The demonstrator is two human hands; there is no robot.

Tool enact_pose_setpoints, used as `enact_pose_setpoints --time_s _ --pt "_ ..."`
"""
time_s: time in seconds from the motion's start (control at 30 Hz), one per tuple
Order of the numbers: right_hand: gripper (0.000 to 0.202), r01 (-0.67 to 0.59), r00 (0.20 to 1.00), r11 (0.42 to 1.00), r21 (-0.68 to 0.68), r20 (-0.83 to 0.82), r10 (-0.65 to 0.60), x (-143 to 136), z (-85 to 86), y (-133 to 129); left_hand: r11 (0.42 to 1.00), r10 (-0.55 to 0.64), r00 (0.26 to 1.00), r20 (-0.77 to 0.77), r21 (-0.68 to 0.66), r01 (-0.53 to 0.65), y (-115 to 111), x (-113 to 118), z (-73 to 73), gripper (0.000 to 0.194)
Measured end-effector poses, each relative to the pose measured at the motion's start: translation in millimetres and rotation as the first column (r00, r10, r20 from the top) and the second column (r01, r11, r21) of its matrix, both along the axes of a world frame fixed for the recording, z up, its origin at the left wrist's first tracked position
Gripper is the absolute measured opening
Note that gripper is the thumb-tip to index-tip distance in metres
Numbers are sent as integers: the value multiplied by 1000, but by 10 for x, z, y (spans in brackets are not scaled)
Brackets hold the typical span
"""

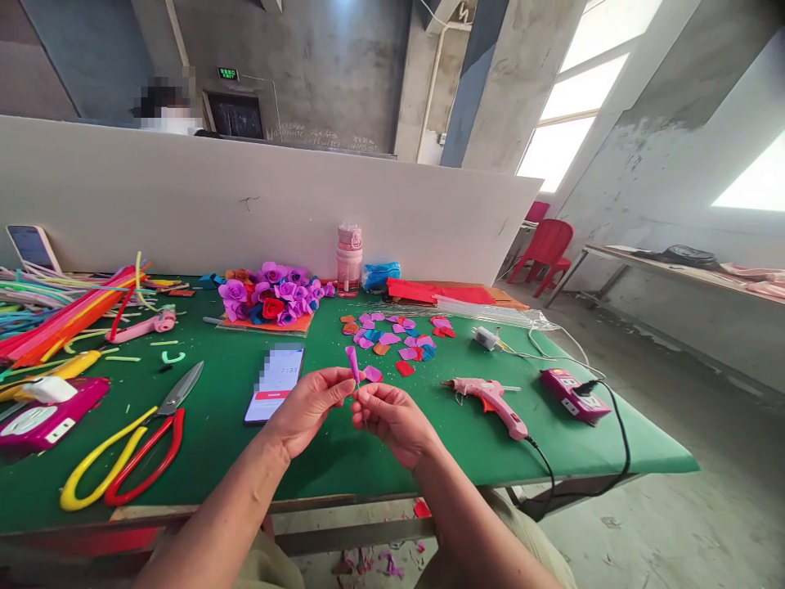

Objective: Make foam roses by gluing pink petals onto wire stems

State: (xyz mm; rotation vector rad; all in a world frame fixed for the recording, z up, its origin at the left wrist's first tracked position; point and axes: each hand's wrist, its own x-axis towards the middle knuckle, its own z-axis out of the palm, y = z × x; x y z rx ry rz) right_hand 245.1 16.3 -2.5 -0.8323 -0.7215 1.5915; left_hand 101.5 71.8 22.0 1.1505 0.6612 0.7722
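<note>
Left hand (322, 401): thumb and index finger pinching the base of a rolled purple petal (352, 364). Right hand (389, 413): fingertips pressed together on a thin stem (365, 424), right beside the left hand's fingertips, just below the petal. Petal sticks up above both hands, roughly upright, top tipped slightly left. Can't tell how petal and stem are joined; fingers cover that spot.

Around the hands, on the green desk (212, 450):
- Beyond the right hand: loose petals (405, 368), purple, red, blue and brownish orange, scattered flat, some overlapping.
- Right of the right hand: pink glue gun (491, 398), lying on its side, nozzle toward the hand, cord running off the near edge. Farther right, a magenta socket box (573, 398) with a black plug in it. Ahead of the gun, a white plug (486, 338).
- Just left of the left hand: phone (275, 386), face up, screen lit.
- Farther left: scissors (170, 406), blades pointing away, one yellow handle, one red. Past them, a second socket box (55, 417) and a pile of colored fuzzy sticks (74, 315).
- Beyond the left hand, past the phone: bunch of paper flowers (275, 292), mostly purple.
- Straight ahead of both hands, well apart: pink bottle (349, 260), blue packet (381, 276) beside it, red sheets (438, 291) to the right.
</note>
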Motion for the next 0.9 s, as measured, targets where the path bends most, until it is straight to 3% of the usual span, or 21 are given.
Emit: enact_pose_setpoints --time_s 0.5,0.9 --pt "25 -44 998 999 9 -44 44 -18 -39 -6 998 48 998 37 -51 -46 -80 72 22 18" --pt "25 -81 997 995 58 9 81 -43 -19 -30 972 21 987 157 -235 16 -117 87 -1 27"
